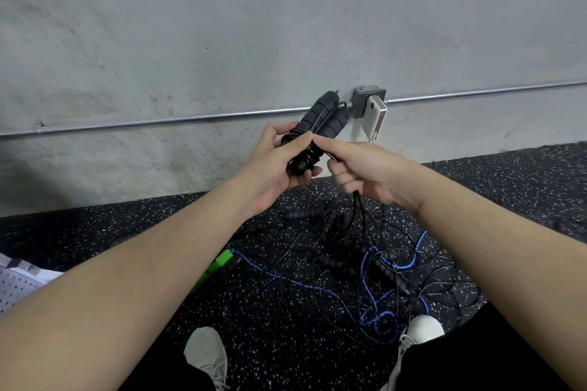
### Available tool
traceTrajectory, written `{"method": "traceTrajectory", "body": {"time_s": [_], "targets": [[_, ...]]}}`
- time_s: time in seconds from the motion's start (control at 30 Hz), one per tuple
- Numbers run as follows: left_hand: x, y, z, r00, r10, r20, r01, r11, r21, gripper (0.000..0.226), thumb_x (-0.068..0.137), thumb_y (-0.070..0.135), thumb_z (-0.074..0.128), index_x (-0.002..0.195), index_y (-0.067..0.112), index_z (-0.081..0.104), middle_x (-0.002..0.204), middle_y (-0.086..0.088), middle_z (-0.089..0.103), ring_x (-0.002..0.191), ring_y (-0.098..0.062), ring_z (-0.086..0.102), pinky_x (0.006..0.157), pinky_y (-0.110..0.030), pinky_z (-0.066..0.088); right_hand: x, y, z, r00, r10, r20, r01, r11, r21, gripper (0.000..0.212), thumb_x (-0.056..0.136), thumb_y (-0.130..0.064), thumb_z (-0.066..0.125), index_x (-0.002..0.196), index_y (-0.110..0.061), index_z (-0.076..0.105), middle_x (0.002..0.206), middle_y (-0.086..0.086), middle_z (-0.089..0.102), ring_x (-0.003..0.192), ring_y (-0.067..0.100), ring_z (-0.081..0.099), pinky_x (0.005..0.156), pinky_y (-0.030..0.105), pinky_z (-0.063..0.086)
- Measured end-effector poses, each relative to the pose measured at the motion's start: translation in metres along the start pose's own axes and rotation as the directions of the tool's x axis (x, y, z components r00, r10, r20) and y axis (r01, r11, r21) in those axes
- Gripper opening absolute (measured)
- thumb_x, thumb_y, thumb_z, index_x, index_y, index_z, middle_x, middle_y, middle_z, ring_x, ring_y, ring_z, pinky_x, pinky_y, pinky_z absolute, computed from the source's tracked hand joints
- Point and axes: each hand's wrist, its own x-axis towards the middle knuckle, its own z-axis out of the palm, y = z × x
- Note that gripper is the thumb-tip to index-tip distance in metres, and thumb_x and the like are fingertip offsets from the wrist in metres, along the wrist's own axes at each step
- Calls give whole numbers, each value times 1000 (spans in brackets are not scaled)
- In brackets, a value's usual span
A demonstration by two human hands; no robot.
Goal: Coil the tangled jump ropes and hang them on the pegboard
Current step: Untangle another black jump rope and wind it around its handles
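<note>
Speckled black floor [270,311]; grey wall [222,25]

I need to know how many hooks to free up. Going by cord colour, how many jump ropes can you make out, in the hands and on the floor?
Black, wrapped round its two foam handles in the left hand, cord pinched by the right hand: 1 black rope
Blue cord on the floor: at least 1
Black in the floor tangle: cannot tell how many
Total: at least 3

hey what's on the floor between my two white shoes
Only bare speckled floor lies between the left shoe and right shoe in the head view; the tangled ropes start just beyond them.
</note>
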Motion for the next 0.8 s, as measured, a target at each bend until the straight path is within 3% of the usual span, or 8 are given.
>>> {"method": "traceTrajectory", "body": {"time_s": [0.13,0.3,0.43,0.6,0.73,0.8], "targets": [[-1,5,3,996,-78,-41,69,979,-193,16,96,23,68,106,23,55,99,-19,69,62,-32,68,43,-22,50,5,2,0,983,-127,-132,126,992,-16,27,87,-46,75,79,-24,61,55,-6,40,46,8,26,40,21,20],[-4,4,1,986,-166,16,166,971,-175,49,95,28,69,137,6,58,113,-16,71,87,-39,74,57,-26,60,9,8,1,949,-184,-255,179,983,-42,54,76,-47,83,102,-1,73,52,-6,43,44,9,28,44,25,21],[-7,-1,9,991,-130,-28,125,982,-139,47,90,38,74,126,12,60,101,-8,74,79,-30,75,53,-23,57,8,7,2,955,-177,-240,174,984,-35,32,77,-44,84,81,-16,71,52,-7,40,43,9,26,41,23,20],[-4,5,7,994,-40,-107,38,999,-17,26,94,35,72,109,20,57,86,-5,69,56,-22,66,40,-21,44,4,6,8,956,-197,-215,193,980,-40,30,80,-47,80,86,-21,67,52,-7,43,42,8,27,39,22,21],[-3,12,2,993,10,-120,-3,998,58,23,92,32,74,106,20,61,79,-5,70,53,-26,65,41,-21,41,1,4,11,961,-219,-172,203,974,-102,36,87,-50,73,105,-24,57,52,-9,44,43,7,30,40,22,23],[-4,13,-1,992,19,-122,-8,996,89,20,91,31,74,104,20,62,79,-5,72,55,-28,66,42,-22,41,0,5,12,961,-225,-159,194,962,-192,36,89,-53,69,99,-22,54,52,-8,46,43,8,33,42,23,26]]}}
